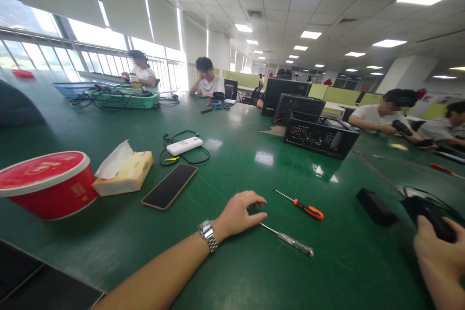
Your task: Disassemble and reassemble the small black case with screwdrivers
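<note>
My left hand (240, 213), with a metal watch (208, 235) on its wrist, rests low over the green table. Its fingers are loosely bent, thumb apart from them, and nothing is between them. By the thumb lies a clear-handled screwdriver (290, 240). Just beyond is an orange-and-black screwdriver (307, 208). At the right edge, my right hand (441, 252) is closed around a black boxy device (430, 215); its exact kind I cannot make out. A black cable (436, 197) loops behind that device. Left of it lies a black block (376, 207).
On the left stand a red tub (51, 186), a tissue pack (127, 174) and a phone (170, 186). Behind them lies a white device (184, 146) with a cable. A green basket (127, 99) of cables and a black computer case (319, 136) stand farther back. Several people sit around.
</note>
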The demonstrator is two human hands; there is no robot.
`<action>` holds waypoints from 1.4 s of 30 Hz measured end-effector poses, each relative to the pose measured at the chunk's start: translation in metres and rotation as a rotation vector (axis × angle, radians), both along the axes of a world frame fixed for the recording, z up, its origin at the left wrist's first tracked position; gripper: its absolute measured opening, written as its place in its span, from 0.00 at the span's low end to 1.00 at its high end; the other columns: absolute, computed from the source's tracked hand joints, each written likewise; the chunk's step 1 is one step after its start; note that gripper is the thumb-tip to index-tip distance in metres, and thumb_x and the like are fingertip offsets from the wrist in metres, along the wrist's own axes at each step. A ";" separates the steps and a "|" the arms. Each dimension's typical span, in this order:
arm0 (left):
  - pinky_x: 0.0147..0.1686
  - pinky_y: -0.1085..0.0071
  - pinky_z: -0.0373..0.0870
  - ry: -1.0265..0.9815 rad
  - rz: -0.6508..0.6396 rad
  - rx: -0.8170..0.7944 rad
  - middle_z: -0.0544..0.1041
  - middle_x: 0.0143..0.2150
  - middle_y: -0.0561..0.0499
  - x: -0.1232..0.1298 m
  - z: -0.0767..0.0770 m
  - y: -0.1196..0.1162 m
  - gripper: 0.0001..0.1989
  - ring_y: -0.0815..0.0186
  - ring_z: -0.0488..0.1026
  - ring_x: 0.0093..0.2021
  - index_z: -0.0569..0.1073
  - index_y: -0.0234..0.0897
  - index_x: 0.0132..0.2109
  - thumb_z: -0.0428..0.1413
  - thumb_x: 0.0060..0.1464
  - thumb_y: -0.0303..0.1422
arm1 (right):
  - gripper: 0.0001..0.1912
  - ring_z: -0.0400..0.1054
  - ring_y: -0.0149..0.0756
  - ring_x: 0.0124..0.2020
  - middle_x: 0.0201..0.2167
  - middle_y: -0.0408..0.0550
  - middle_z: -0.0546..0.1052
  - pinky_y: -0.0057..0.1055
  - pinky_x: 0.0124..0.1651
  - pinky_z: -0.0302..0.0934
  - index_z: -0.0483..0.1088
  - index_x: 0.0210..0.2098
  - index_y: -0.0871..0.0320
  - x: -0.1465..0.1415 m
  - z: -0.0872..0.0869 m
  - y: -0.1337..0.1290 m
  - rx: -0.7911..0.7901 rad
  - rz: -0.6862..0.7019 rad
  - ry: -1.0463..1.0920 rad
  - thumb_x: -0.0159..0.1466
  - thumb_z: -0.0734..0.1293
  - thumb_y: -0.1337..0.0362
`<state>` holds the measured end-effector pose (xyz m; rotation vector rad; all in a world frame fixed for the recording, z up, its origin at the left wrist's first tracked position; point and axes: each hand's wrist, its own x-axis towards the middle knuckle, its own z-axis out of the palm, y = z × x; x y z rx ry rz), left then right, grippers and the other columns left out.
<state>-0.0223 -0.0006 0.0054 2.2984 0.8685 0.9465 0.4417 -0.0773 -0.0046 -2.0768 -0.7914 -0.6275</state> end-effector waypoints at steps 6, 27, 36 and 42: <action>0.40 0.68 0.70 -0.008 -0.008 -0.017 0.75 0.45 0.48 0.001 -0.001 -0.002 0.20 0.63 0.72 0.40 0.73 0.39 0.52 0.63 0.52 0.35 | 0.23 0.66 0.52 0.54 0.51 0.59 0.72 0.48 0.61 0.56 0.70 0.52 0.58 -0.106 0.008 0.022 0.092 0.684 -0.149 0.63 0.62 0.51; 0.61 0.58 0.60 0.113 -0.066 -0.009 0.70 0.60 0.46 -0.003 -0.003 -0.001 0.25 0.57 0.66 0.59 0.66 0.40 0.61 0.58 0.58 0.35 | 0.13 0.67 0.49 0.23 0.21 0.53 0.75 0.44 0.30 0.59 0.73 0.26 0.53 -0.011 -0.006 0.029 -0.042 0.147 0.235 0.53 0.63 0.52; 0.58 0.58 0.64 0.092 -0.044 0.004 0.70 0.59 0.45 -0.001 -0.003 -0.001 0.24 0.57 0.67 0.57 0.67 0.40 0.60 0.59 0.56 0.35 | 0.18 0.73 0.47 0.27 0.24 0.49 0.79 0.41 0.34 0.63 0.76 0.30 0.55 -0.056 -0.011 0.038 -0.164 0.470 0.411 0.53 0.65 0.48; 0.61 0.55 0.61 0.213 -0.046 0.069 0.64 0.64 0.42 0.009 0.000 0.004 0.31 0.53 0.63 0.61 0.61 0.38 0.64 0.59 0.56 0.38 | 0.26 0.72 0.42 0.33 0.35 0.49 0.79 0.36 0.38 0.65 0.76 0.43 0.55 -0.135 -0.007 0.046 -0.361 0.853 0.157 0.55 0.66 0.43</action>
